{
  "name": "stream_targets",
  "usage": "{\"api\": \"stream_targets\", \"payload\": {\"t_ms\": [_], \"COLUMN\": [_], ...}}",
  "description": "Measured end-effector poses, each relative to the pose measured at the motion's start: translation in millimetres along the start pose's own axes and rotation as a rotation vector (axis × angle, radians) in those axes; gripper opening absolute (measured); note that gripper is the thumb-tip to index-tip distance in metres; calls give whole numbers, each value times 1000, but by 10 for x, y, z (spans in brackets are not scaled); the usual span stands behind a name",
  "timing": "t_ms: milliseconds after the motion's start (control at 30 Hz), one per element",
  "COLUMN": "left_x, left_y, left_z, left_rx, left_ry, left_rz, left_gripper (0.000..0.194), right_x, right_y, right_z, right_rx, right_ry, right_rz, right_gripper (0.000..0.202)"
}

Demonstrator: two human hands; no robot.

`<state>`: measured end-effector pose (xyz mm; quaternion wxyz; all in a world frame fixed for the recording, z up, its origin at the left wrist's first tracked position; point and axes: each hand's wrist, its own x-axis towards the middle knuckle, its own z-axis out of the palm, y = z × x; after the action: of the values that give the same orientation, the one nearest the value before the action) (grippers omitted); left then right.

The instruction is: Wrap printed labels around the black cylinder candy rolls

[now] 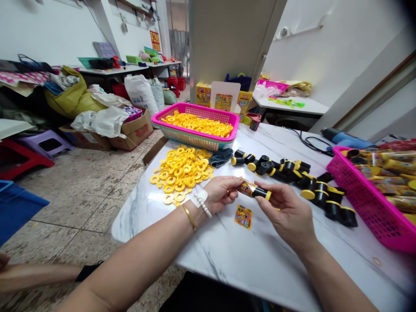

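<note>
Farthest left of the left hand, a blue bin (19,212) stands by the floor, with a purple stool (47,141) beyond it. Below the bin, another person's forearm (42,277) comes in, a dark band at its end. Nearer, just beyond and left of the left hand, a heap of yellow rings (182,169) lies on the marbled white table (208,249). Farther beyond that hand stands a pink-rimmed basket (195,138) full of yellow pieces (198,124), and a dark cloth (221,157) lies between basket and hand.

The left hand (221,195), with a pearl bracelet and a gold bangle on its arm, pinches the printed end of a small tube (255,190) between thumb and fingers. The tube is held above the table, tilted slightly down to the right, between both hands. Under it, between the hands, a printed card (243,216) lies flat. The right hand (289,212) grips the tube's black, yellow-tipped end between thumb and fingers.

Beyond and right of the right hand, black tubes (321,195) with yellow ends lie scattered and bunched. Farther right, a pink basket (367,212) holds printed tubes (393,162), and a blue tool (349,138) lies beyond it.
</note>
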<state>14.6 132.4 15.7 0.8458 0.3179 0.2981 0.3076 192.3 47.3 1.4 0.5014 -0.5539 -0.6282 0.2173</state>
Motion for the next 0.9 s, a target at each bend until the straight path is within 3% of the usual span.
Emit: {"api": "stream_targets", "payload": {"t_ms": [167, 333, 433, 533, 667, 767, 900], "left_x": [22, 9, -20, -17, 48, 88, 77], "left_y": [3, 30, 41, 48, 43, -6, -74], "left_z": [-16, -39, -42, -61, -107, -109, -61], "left_rx": [41, 168, 293, 342, 402, 432, 381], "left_ry": [-17, 147, 15, -109, -97, -114, -130], "left_rz": [38, 135, 76, 26, 46, 48, 110], "left_gripper": [20, 40, 53, 55, 49, 42, 43], "right_x": [20, 7, 8, 27, 38, 22, 16], "right_y": [-53, -82, -70, -40, 28, 53, 9], "right_z": [-5, -18, -26, -45, -90, -110, -112], "right_rx": [49, 37, -21, -90, -59, -101, -188], "right_ry": [63, 140, 42, -26, -78, -40, -28], "right_rz": [-30, -96, -187, -246, -153, -72, -154], "right_gripper": [28, 32, 35, 36, 40, 41, 23]}}
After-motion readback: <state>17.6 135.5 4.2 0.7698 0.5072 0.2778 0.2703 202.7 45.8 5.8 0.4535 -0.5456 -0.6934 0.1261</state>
